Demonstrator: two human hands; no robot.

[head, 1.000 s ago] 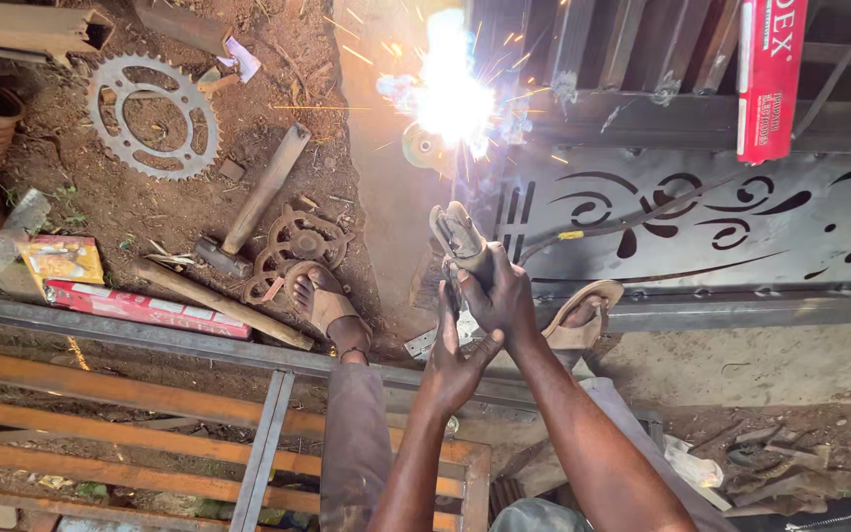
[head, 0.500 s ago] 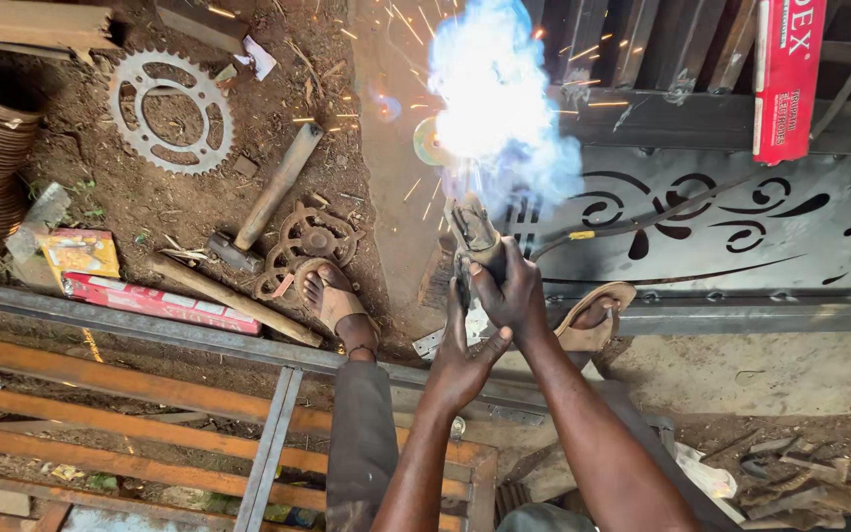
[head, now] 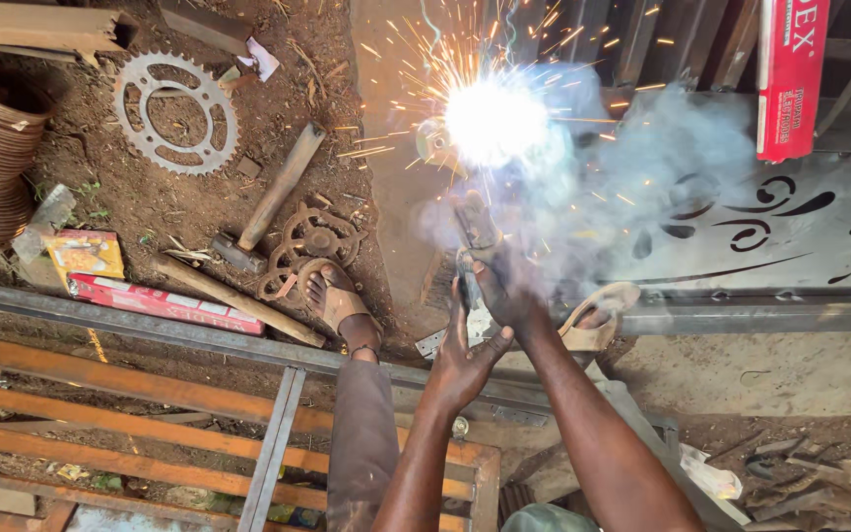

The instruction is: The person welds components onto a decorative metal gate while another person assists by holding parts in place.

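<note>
Head view: looking down at both hands over dirt ground; welding arc lit
Right hand (head: pixel 504 291): fist closed on holder (head: pixel 473 229); holder points up-frame toward arc
Left hand (head: pixel 465 360): fingers wrapped under right hand; steadying it, touching
Arc (head: pixel 494 118): bright flare just beyond holder tip; sparks spraying outward; smoke (head: pixel 662 167) drifting right
Panel (head: pixel 790 236): grey cut-pattern sheet, right of arc, partly behind smoke
Foot (head: pixel 332 296): sandalled, left of hands, resting on rusty casting (head: pixel 312 236)
Hammer (head: pixel 268 202): lying on dirt beside casting
Sprocket (head: pixel 174 113): flat on dirt, upper left, well apart from hands
Frame (head: pixel 150 424): orange bars, bottom left
</note>
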